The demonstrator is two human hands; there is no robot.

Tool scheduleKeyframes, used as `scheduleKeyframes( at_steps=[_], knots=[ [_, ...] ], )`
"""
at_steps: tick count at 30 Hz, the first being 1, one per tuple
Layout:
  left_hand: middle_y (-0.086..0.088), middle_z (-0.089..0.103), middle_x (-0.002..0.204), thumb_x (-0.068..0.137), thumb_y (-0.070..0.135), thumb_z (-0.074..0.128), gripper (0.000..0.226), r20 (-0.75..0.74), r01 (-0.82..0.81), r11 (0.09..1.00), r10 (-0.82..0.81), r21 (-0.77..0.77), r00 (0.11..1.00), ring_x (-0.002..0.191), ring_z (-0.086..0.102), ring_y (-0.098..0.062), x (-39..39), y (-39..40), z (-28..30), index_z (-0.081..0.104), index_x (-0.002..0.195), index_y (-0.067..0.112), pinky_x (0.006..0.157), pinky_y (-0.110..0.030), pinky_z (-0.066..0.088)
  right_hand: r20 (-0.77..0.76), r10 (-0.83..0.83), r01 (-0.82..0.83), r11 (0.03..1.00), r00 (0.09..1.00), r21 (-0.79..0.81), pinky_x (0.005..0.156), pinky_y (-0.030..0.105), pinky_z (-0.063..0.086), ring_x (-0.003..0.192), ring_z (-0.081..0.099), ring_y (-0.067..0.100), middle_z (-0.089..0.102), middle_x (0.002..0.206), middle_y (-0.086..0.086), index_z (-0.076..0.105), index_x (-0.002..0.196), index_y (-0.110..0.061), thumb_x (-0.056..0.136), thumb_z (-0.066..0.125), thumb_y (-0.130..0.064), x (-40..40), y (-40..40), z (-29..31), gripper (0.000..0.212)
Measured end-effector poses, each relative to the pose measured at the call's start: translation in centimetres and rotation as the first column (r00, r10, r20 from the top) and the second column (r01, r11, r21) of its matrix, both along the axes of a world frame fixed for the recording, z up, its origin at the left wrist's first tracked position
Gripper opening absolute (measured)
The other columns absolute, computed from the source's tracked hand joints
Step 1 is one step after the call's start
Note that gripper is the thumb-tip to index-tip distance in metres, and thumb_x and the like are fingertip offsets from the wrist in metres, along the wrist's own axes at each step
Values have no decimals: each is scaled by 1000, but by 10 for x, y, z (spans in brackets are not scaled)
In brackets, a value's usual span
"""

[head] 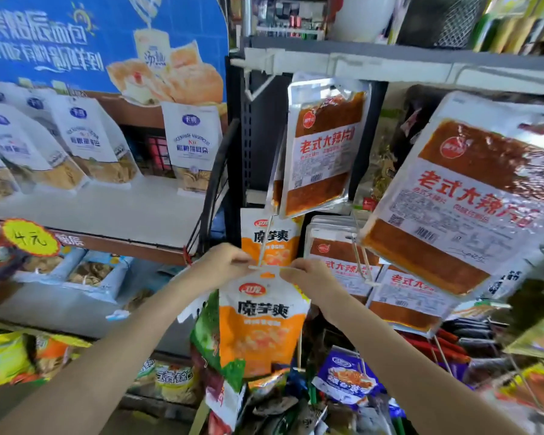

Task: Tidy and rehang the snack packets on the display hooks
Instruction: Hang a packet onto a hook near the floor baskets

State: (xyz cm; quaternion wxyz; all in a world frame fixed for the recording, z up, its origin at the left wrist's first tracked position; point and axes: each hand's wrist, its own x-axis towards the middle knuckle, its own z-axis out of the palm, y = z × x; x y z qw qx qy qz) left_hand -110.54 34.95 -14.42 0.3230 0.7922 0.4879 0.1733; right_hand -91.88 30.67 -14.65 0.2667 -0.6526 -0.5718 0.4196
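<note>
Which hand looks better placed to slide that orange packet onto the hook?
Probably the left hand: it pinches the orange packet top right at the hook tip. The right hand holds the other corner, steadying.

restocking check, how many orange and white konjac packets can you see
2: one orange and white packet held at its top by both hands, another hanging just behind and above it. More may be hidden behind.

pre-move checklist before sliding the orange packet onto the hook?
1. Left hand pinches packet top: ok.
2. Right hand pinches packet top: ok.
3. Orange packet hangs upright, face forward: ok.
4. Hook tip meets packet's top edge: ok.
5. Hook through hang hole: cannot tell, fingers hide it.
6. Room on hook behind: one orange packet already there, further back: ok.
</note>
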Motion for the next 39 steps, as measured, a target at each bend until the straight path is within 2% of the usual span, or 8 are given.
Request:
scheduleKeyframes(
  at_steps=[6, 11, 18, 23, 28, 33, 37, 39],
  knots=[
    [12, 64, 79, 86, 18, 62, 17, 20, 154, 987, -154, -33, 988, 69, 58, 14, -4, 23, 7, 70, 94, 6, 66, -5, 43, 64, -34, 29, 996, 997, 86, 46, 23, 26, 49, 35, 13, 38, 54, -1, 48, 60, -21, 91, 56, -19, -13, 16, 0, 32],
    [5, 69, 92, 82, 25, 65, 23, 53, 238, 967, -234, -95, 971, 82, 63, 3, -6, 32, 1, 70, 99, 11, 79, -16, 50, 80, 7, -14, 996, 997, 88, 47, 20, 27, 51, 35, 11, 40, 58, 1, 63, 83, -2, 90, 57, -17, -14, 19, 3, 17],
    [16, 65, 89, 87, 21, 59, 13, -16, 266, 949, -273, -171, 962, 75, 59, 8, -9, 45, 9, 69, 96, 18, 76, -12, 46, 150, 40, -51, 996, 988, 68, 47, 19, 30, 52, 39, 10, 45, 60, -2, 59, 80, -11, 90, 57, -21, -17, 26, 9, 15],
    [4, 62, 82, 89, 24, 58, 19, -243, 133, 983, -100, 128, 965, 80, 56, -14, 7, 55, -2, 72, 98, 15, 72, -26, 45, 462, -117, 1, 970, 879, 244, 68, 29, 48, 85, 53, 22, 59, 88, 5, 68, 83, -16, 89, 57, -26, -18, 40, 1, 16],
    [-4, 60, 90, 93, 25, 49, 24, -365, -6, 872, 211, 490, 907, 88, 59, -28, 34, 60, -1, 70, 96, 14, 65, -30, 41, 659, -217, 26, 958, 720, 286, 58, 30, 41, 68, 52, 28, 59, 76, 10, 62, 85, -6, 93, 50, -16, -21, 62, 12, 18],
    [-5, 66, 103, 94, 18, 43, 28, -48, -290, 884, 329, 368, 943, 89, 61, -27, 42, 62, 10, 60, 117, 17, 63, -32, 45, 571, -219, 54, 955, 791, 292, 66, 33, 46, 90, 60, 31, 65, 105, 13, 62, 113, -9, 90, 41, 0, -12, 63, 17, 32],
    [1, 65, 90, 88, 8, 47, 16, 297, -382, 748, 255, 542, 920, 79, 58, -16, 43, 32, 29, 61, 95, 13, 64, -30, 45, 466, -142, -47, 927, 873, 371, 73, 32, 54, 84, 65, 25, 69, 103, 9, 68, 101, -10, 90, 38, -2, 7, 41, 37, 32],
    [1, 63, 84, 85, 3, 49, 15, 321, -291, 707, 95, 645, 942, 77, 57, -15, 55, 15, 37, 61, 89, 10, 64, -23, 40, 428, -135, -90, 880, 894, 466, 76, 34, 55, 80, 67, 23, 71, 96, 7, 69, 96, -9, 89, 41, -2, 16, 24, 56, 30]
  ],
)
